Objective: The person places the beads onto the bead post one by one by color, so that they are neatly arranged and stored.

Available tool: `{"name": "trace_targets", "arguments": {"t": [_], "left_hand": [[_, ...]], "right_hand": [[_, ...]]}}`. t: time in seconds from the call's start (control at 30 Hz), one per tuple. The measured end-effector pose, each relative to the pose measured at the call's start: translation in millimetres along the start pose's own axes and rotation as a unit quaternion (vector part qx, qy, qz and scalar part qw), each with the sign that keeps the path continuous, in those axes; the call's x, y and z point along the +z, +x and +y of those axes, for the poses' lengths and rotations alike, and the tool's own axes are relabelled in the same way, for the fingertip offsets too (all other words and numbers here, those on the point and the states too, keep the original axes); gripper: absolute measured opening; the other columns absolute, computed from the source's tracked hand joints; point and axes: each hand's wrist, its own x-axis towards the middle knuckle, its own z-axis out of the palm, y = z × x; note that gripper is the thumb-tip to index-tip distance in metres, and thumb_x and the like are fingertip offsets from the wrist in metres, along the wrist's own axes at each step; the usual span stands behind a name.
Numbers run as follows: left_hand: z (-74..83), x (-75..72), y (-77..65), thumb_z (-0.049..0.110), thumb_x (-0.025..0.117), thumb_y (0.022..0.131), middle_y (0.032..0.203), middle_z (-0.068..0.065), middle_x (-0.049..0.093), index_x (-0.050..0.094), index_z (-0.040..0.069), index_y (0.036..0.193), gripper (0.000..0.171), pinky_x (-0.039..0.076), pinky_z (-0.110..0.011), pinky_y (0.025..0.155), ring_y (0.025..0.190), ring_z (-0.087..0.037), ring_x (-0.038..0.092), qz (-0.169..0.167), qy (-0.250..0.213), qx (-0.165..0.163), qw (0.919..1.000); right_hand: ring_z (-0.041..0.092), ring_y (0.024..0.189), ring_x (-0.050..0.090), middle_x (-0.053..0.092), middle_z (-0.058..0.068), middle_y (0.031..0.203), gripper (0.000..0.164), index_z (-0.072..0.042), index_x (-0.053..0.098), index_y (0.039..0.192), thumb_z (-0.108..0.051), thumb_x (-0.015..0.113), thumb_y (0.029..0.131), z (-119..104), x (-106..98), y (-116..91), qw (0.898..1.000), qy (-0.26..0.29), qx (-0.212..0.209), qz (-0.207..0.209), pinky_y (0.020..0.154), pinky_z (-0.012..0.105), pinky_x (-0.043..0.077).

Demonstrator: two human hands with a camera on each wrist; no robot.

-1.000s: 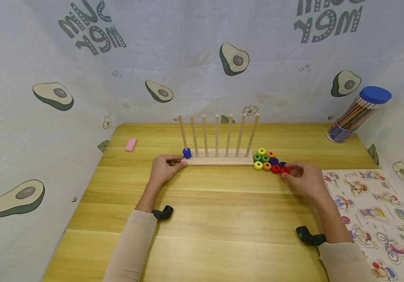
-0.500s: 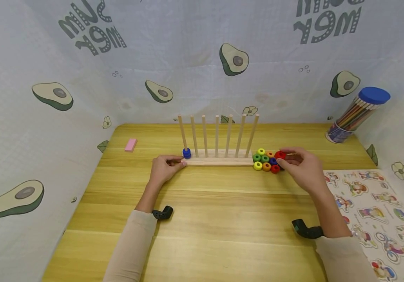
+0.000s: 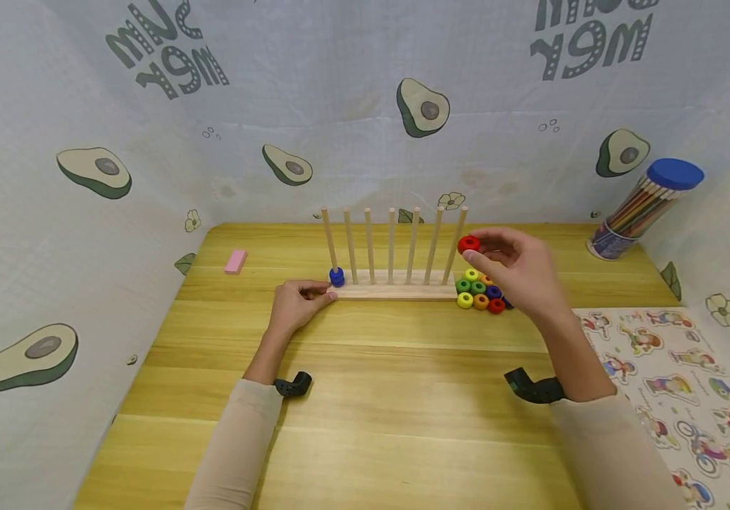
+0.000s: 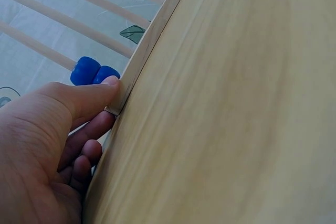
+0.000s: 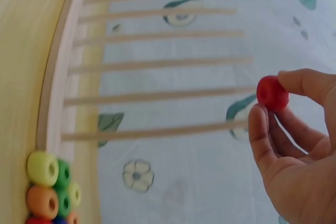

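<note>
A wooden peg rack (image 3: 396,292) with a row of several upright rods stands on the table. Two blue beads (image 3: 336,277) sit stacked on its leftmost rod. My left hand (image 3: 297,306) grips the left end of the base, its thumb (image 4: 107,88) on the front edge beside the blue beads. Between thumb and fingers, my right hand (image 3: 520,273) pinches a red bead (image 5: 272,93), raised near the upper part of the rightmost rod and apart from it. Below that hand, a cluster of yellow, green, orange, blue and red beads (image 3: 479,287) lies against the rack's right end, partly covered.
A pink eraser (image 3: 235,262) lies at the back left of the table. A tub of pencils with a blue lid (image 3: 675,173) leans at the back right. At the right edge lies a sheet of cartoon figures (image 3: 670,386). An avocado-print cloth (image 3: 365,142) hangs behind.
My right hand has picked the red bead from the cluster's right end, raised it and carried it left toward the rightmost rod. The left hand has kept its place on the rack.
</note>
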Motion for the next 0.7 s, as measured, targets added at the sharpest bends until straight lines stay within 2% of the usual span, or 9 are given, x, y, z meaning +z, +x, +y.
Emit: {"name": "trace_targets", "arguments": {"t": [0.17, 0.37, 0.5, 0.7], "left_hand": [[0.0, -0.9, -0.8, 0.041, 0.086, 0.084, 0.088, 0.0, 0.079, 0.085, 0.021, 0.102, 0.027, 0.049, -0.027, 0.062, 0.07, -0.015, 0.063, -0.001, 0.0, -0.002, 1.0], [-0.5, -0.7, -0.2, 0.041, 0.087, 0.084, 0.086, 0.0, 0.079, 0.085, 0.021, 0.102, 0.027, 0.049, -0.027, 0.061, 0.07, -0.015, 0.064, 0.001, -0.003, 0.002, 1.0], [-1.4, -0.2, 0.2, 0.04, 0.087, 0.084, 0.085, 0.0, 0.078, 0.085, 0.022, 0.101, 0.026, 0.048, -0.027, 0.061, 0.069, -0.014, 0.063, 0.001, -0.001, 0.001, 1.0], [-1.6, 0.0, 1.3, 0.04, 0.087, 0.084, 0.083, 0.001, 0.077, 0.085, 0.023, 0.1, 0.024, 0.048, -0.03, 0.062, 0.069, -0.016, 0.062, 0.002, 0.001, 0.002, 1.0]], "right_hand": [[0.005, 0.094, 0.067, 0.067, 0.014, 0.118, 0.037, -0.001, 0.066, 0.132, -0.013, 0.071, 0.098, -21.5, 21.8, 14.9, 0.999, 0.015, -0.043, -0.029, 0.085, 0.01, 0.052], [0.015, 0.101, 0.068, 0.068, 0.011, 0.122, 0.034, -0.006, 0.068, 0.129, -0.011, 0.073, 0.096, -45.6, 47.5, 36.5, 0.997, 0.028, -0.055, -0.051, 0.093, 0.016, 0.053], [0.017, 0.101, 0.068, 0.071, 0.007, 0.119, 0.034, -0.009, 0.069, 0.128, -0.017, 0.074, 0.096, -57.3, 62.6, 51.3, 0.996, 0.004, -0.069, -0.052, 0.094, 0.025, 0.055], [0.019, 0.098, 0.065, 0.073, 0.005, 0.115, 0.036, -0.013, 0.07, 0.13, -0.025, 0.075, 0.096, -67.2, 80.9, 70.0, 0.992, -0.043, -0.103, -0.05, 0.087, 0.036, 0.052]]}}
